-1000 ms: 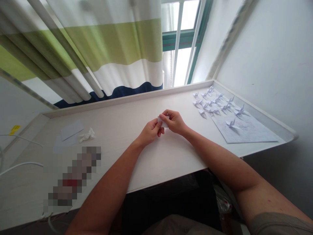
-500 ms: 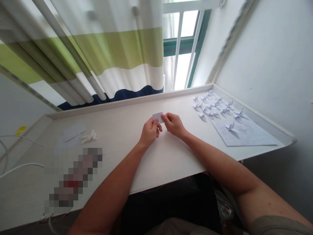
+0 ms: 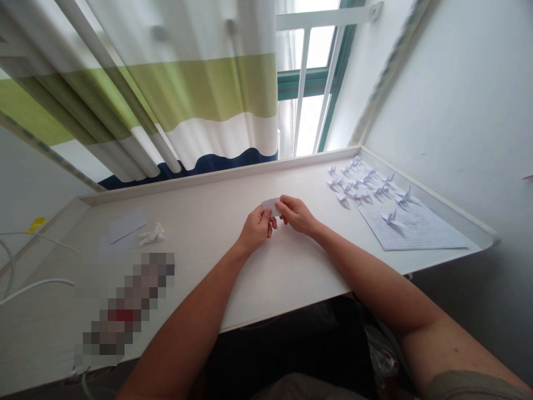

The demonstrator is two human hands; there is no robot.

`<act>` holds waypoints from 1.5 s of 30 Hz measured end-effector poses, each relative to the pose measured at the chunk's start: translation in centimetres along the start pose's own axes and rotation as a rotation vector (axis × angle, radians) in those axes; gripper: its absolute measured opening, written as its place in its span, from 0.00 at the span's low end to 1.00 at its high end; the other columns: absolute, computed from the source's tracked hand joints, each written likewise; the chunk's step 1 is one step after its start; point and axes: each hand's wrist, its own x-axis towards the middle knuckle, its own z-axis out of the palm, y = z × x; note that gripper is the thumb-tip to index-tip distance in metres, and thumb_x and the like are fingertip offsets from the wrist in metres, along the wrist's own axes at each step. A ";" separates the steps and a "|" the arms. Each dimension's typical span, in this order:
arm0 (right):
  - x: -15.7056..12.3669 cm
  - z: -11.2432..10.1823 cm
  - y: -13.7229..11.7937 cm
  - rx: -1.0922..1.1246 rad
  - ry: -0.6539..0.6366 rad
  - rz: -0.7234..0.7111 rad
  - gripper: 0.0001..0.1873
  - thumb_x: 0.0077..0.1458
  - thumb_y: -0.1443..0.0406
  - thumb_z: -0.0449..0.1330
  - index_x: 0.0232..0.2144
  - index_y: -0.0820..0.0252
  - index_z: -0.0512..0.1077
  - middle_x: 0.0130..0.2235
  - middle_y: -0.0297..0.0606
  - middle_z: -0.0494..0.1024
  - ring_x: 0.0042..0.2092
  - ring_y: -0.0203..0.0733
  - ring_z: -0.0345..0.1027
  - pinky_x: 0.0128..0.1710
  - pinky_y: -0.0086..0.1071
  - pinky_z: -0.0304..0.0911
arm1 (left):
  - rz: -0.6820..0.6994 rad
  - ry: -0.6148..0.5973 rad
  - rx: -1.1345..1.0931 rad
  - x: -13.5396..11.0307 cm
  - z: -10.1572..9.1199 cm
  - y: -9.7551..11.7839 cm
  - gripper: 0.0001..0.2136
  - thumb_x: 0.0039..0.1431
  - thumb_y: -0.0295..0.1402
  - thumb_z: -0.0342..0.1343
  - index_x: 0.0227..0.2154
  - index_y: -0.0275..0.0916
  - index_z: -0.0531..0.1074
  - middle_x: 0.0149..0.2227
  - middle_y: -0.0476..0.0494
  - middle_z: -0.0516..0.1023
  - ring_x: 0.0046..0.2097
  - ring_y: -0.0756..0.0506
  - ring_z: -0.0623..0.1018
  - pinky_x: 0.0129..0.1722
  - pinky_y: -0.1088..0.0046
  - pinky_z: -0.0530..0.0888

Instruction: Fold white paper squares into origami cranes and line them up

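Observation:
A small folded piece of white paper (image 3: 271, 205) is held up between both hands over the middle of the desk. My left hand (image 3: 257, 226) pinches its lower left part with the thumb in front. My right hand (image 3: 297, 214) grips its right edge between thumb and fingers. The paper's back side is hidden from me. Several finished white paper cranes (image 3: 362, 182) stand in a cluster at the back right, and one more crane (image 3: 390, 219) sits on a stack of written sheets (image 3: 420, 236).
White paper sheets (image 3: 128, 225) and a crumpled tissue (image 3: 152, 235) lie on the left of the white desk (image 3: 208, 205). A blurred-out object (image 3: 129, 305) is nearer the front left, beside white cables (image 3: 37, 283). A raised rim borders the back, below the curtain (image 3: 200, 89).
Both hands still hold the paper. It sits slightly lower in view, and the right thumb and fingers have shifted a little on its right side. The camera has moved slightly.

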 end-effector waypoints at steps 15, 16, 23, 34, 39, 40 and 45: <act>0.2 -0.1 -0.2 0.084 -0.016 -0.040 0.24 0.62 0.46 0.63 0.25 0.57 0.69 0.26 0.33 0.75 0.29 0.38 0.67 0.31 0.33 0.62 | -0.115 -0.173 0.049 -0.1 -1.1 0.3 0.23 0.62 0.56 0.63 0.32 0.36 0.76 0.29 0.40 0.82 0.25 0.50 0.74 0.23 0.76 0.68; 0.2 0.0 0.0 0.085 -0.003 -0.042 0.23 0.63 0.46 0.62 0.29 0.58 0.72 0.29 0.34 0.77 0.31 0.39 0.69 0.32 0.33 0.64 | -0.123 -0.123 0.029 -0.1 -1.1 0.2 0.24 0.61 0.56 0.64 0.32 0.36 0.76 0.29 0.40 0.83 0.25 0.50 0.75 0.23 0.76 0.68; 0.3 -1.1 0.7 -0.412 0.033 -0.477 0.13 0.65 0.59 0.65 0.50 0.52 0.79 0.57 0.45 0.79 0.58 0.54 0.71 0.60 0.52 0.67 | -0.212 0.140 -0.119 0.4 -2.0 0.3 0.21 0.61 0.51 0.66 0.39 0.34 0.80 0.37 0.36 0.86 0.35 0.44 0.84 0.29 0.73 0.76; 0.4 -1.2 1.1 -0.591 -0.085 -0.475 0.10 0.67 0.60 0.66 0.49 0.48 0.81 0.63 0.41 0.78 0.65 0.55 0.69 0.64 0.54 0.65 | -0.110 0.228 -0.061 0.6 -2.8 0.0 0.16 0.53 0.43 0.72 0.30 0.36 0.77 0.29 0.47 0.82 0.34 0.48 0.80 0.37 0.73 0.71; 0.5 -1.1 1.4 -0.567 -0.136 -0.446 0.10 0.64 0.61 0.68 0.47 0.51 0.83 0.60 0.45 0.81 0.63 0.56 0.72 0.64 0.56 0.65 | -0.170 0.306 0.056 0.7 -2.9 -0.1 0.11 0.51 0.36 0.71 0.34 0.37 0.77 0.28 0.50 0.80 0.31 0.48 0.76 0.35 0.73 0.69; 0.5 -0.9 1.6 -0.560 -0.165 -0.431 0.10 0.62 0.61 0.70 0.47 0.51 0.83 0.60 0.45 0.81 0.63 0.56 0.72 0.64 0.56 0.65 | -0.184 0.320 0.096 0.7 -3.0 -0.1 0.12 0.50 0.33 0.70 0.37 0.38 0.76 0.27 0.51 0.79 0.31 0.48 0.76 0.35 0.73 0.69; 0.2 0.5 2.1 -0.526 -0.326 -0.351 0.06 0.64 0.62 0.68 0.41 0.53 0.85 0.56 0.45 0.84 0.57 0.54 0.78 0.59 0.52 0.70 | -0.204 0.244 0.592 -0.2 -4.0 0.3 0.16 0.48 0.27 0.71 0.36 0.43 0.72 0.25 0.54 0.75 0.31 0.44 0.75 0.35 0.70 0.67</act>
